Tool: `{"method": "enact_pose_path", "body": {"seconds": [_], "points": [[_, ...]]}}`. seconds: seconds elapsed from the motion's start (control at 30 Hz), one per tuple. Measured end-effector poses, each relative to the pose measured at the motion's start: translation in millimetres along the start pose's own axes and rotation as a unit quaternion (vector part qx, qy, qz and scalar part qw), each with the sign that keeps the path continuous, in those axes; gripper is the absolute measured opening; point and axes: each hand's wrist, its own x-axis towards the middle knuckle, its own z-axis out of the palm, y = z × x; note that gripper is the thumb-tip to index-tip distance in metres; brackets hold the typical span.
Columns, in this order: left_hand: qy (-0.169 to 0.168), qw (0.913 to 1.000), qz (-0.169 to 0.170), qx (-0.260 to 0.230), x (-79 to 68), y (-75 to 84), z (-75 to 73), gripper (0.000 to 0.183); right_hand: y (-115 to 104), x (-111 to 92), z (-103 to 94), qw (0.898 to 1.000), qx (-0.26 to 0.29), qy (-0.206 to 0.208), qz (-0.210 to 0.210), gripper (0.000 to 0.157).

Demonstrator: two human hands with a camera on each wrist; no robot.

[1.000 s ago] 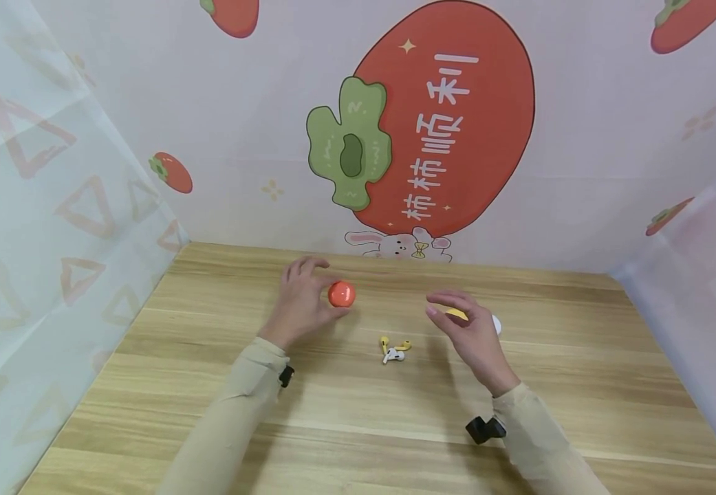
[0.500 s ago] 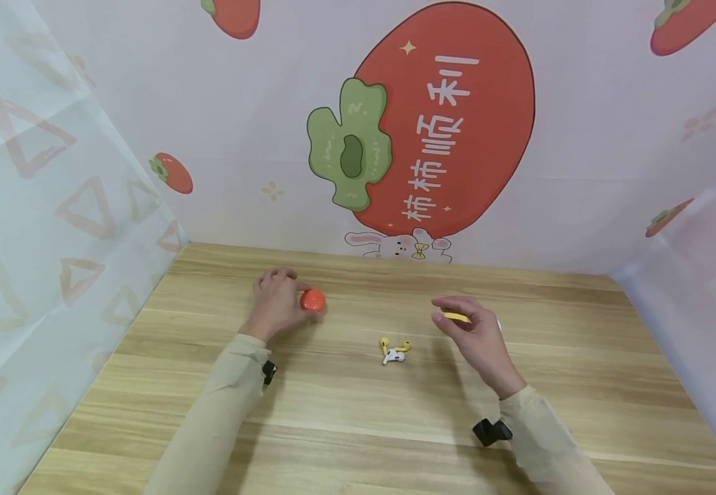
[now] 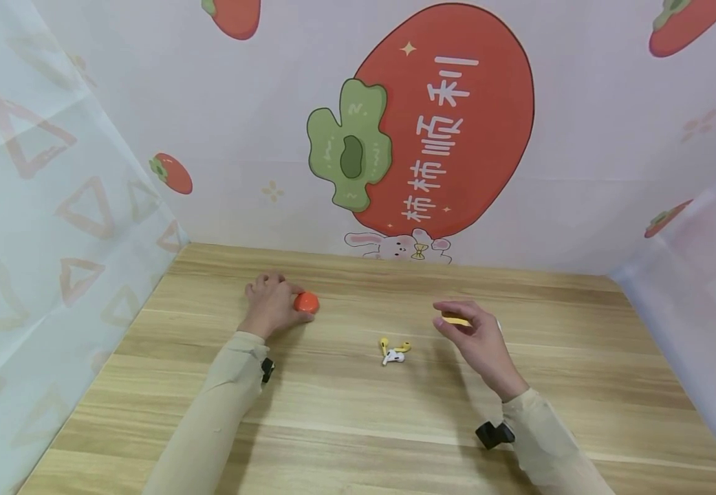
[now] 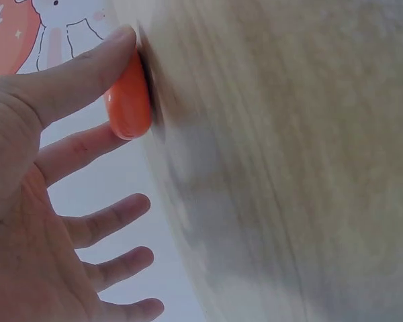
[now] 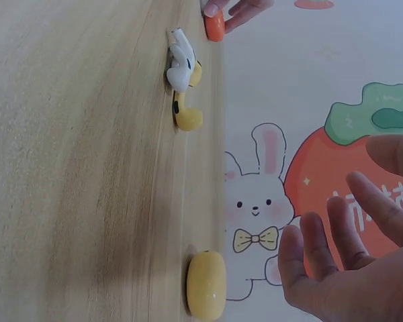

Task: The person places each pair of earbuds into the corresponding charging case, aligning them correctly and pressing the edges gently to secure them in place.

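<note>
My left hand pinches a glossy orange-red, rounded earbud case between thumb and index finger, right at the tabletop; the other fingers are spread in the left wrist view. My right hand hovers with relaxed, gently bent fingers above a yellow earbud case, which rests on the table apart from the fingers in the right wrist view. From the head, only a yellow sliver shows between thumb and fingers. Between the hands lie loose earbuds: white ones and yellow ones, clustered together.
Behind the right hand, a white rounded object is mostly hidden. The wooden table meets a printed backdrop at the rear, with cloth walls on both sides.
My left hand has carried the orange-red case leftward and down to the tabletop. The right hand has shifted slightly right and toward me, its fingers still around empty air. The earbuds have not moved.
</note>
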Motion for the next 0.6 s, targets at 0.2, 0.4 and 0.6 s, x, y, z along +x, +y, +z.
{"method": "enact_pose_path", "body": {"seconds": [0.2,0.4,0.6], "points": [[-0.009,0.9999,-0.008,0.002,0.4,0.6,-1.4,0.061,1.1,-0.6,-1.3,1.000,-0.001,-0.002,0.005,0.036],[-0.015,0.9999,-0.006,-0.007,-0.1,1.3,-1.7,0.062,1.6,-0.8,-2.1,1.000,-0.004,-0.002,0.003,0.036],[-0.018,0.9995,-0.006,-0.026,0.2,1.6,-3.6,0.071,1.2,-0.6,-4.1,1.000,-0.009,-0.001,0.002,0.036]]}}
